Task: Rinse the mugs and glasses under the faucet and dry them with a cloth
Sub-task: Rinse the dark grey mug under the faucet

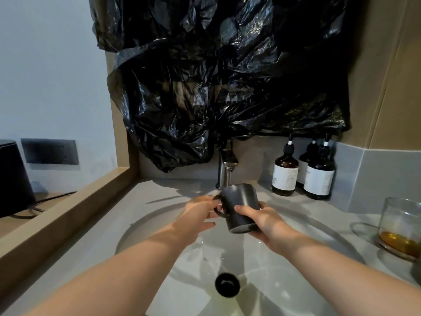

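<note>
Mug, dark and glazed, is held tilted over the sink, just below the spout of the faucet, with its mouth turned up and away and its base toward the camera. At far left a black appliance stands on a wooden ledge with a cable trailing from it, below a dark wall plate. The left hand reaches in over the basin and its fingers pinch the mug's handle, which points left. Behind the faucet a crumpled black plastic bag hangs over the wall. In the bottom of the basin sits a black drain stopper. The right hand grips the mug's body near the base, thumb across the front. Further right, three brown pump bottles with white labels stand together on the counter in the corner. At the right edge a clear glass stands on the counter, holding a little amber liquid.
</note>
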The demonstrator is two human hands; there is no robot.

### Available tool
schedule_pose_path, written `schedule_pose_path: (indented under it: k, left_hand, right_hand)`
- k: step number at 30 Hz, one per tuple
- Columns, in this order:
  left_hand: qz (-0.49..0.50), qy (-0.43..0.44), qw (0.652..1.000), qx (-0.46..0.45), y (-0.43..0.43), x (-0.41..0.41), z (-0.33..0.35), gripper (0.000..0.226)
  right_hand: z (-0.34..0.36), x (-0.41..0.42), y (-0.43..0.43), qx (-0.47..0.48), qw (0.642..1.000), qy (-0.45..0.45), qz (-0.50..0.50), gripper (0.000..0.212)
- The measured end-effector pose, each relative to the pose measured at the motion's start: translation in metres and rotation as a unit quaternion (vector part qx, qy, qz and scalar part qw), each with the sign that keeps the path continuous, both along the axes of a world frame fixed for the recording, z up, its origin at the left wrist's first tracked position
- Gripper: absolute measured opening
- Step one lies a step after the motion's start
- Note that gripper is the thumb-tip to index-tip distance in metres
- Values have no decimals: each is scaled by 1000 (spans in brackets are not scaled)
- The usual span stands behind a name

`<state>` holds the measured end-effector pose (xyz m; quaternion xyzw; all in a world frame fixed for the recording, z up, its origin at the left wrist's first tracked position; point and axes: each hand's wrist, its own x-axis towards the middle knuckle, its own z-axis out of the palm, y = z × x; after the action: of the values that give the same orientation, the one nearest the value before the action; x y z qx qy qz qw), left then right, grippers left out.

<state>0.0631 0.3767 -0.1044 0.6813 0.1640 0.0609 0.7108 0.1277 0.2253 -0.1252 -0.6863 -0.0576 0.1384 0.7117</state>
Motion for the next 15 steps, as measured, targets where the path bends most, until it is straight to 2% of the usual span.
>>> schedule_pose_path:
  k: [6,9,12,15]
  left_hand:
    - [-115,-28,991,54,-5,-2,-6,38]
    - [-140,-37,987,70,-5,-1,-7,50]
    - [-131,-43,987,81,-4,-1,-7,50]
    - [-88,-43,993,71,-6,-2,-4,36]
  right_hand:
    - [3,0,-8,58,997,34,-25,57]
    - [2,1,-11,80,995,45,-31,55]
    - [4,-1,-10,76,996,43,-25,50]
    - [4,-1,-7,-17,999,1,-27,50]
